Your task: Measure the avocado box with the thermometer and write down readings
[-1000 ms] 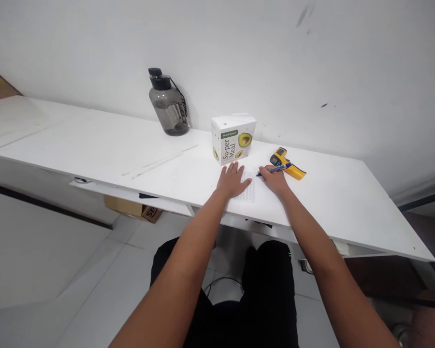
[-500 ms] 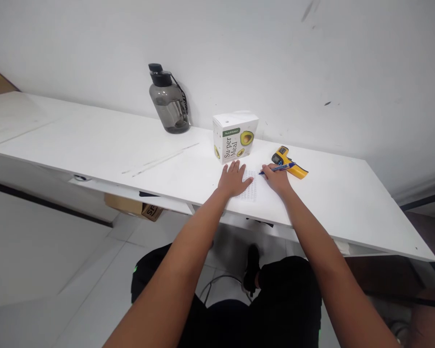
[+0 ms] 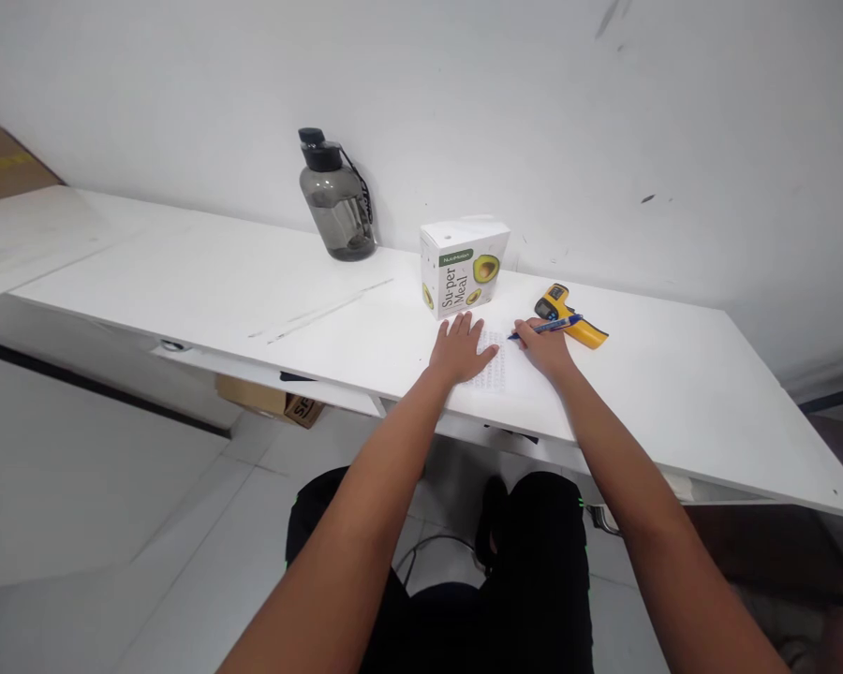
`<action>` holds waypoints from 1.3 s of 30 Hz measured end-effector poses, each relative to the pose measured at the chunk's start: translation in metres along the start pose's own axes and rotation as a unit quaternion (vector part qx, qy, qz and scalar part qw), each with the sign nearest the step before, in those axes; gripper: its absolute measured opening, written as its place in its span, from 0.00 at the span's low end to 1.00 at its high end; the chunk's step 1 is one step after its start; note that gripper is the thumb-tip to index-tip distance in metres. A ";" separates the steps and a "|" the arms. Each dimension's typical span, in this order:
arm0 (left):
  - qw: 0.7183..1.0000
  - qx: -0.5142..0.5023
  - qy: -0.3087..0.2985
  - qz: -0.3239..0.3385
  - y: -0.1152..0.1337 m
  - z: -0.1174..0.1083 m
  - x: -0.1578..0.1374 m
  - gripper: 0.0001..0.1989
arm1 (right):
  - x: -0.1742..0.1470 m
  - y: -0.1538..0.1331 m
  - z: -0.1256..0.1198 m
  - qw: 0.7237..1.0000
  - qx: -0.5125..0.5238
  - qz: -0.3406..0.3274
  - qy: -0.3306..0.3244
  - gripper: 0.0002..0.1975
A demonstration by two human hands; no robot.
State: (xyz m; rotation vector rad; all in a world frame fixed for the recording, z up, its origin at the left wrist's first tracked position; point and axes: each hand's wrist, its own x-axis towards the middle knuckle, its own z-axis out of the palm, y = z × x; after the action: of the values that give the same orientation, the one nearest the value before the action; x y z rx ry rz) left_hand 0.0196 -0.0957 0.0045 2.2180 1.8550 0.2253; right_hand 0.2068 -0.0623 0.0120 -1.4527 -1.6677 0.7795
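Observation:
My left hand point(image 3: 458, 351) lies flat with its fingers spread over the left part of a white sheet of paper point(image 3: 493, 373) covered in rows of handwriting. A blue pen point(image 3: 548, 326) is gripped in my right hand point(image 3: 540, 346), its tip at the right side of the written rows. Just beyond my left fingertips stands a white box point(image 3: 465, 271) with avocado pictures and the words "Su-per Meal". Behind my right hand lies a yellow and black infrared thermometer point(image 3: 569, 316), partly covered by the pen.
A grey see-through water bottle point(image 3: 338, 211) stands against the wall on the white tabletop point(image 3: 217, 271). One cardboard box point(image 3: 7, 164) is at the far left, another point(image 3: 267, 398) below the table. My legs are under the front edge.
The whole view has shifted slightly, so things appear a little further right. Both hands keep their places on the paper, the pen still in my right hand. My legs have moved closer together.

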 end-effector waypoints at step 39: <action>1.000 -0.011 0.013 0.003 -0.001 0.000 -0.003 0.39 | 0.002 0.003 0.000 0.999 0.027 0.025 0.011 0.17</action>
State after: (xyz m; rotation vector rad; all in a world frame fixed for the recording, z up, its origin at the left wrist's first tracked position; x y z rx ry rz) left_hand 0.0177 -0.0982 0.0044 2.2157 1.8511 0.2757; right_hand 0.2081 -0.0600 0.0092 -1.4661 -1.5867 0.8266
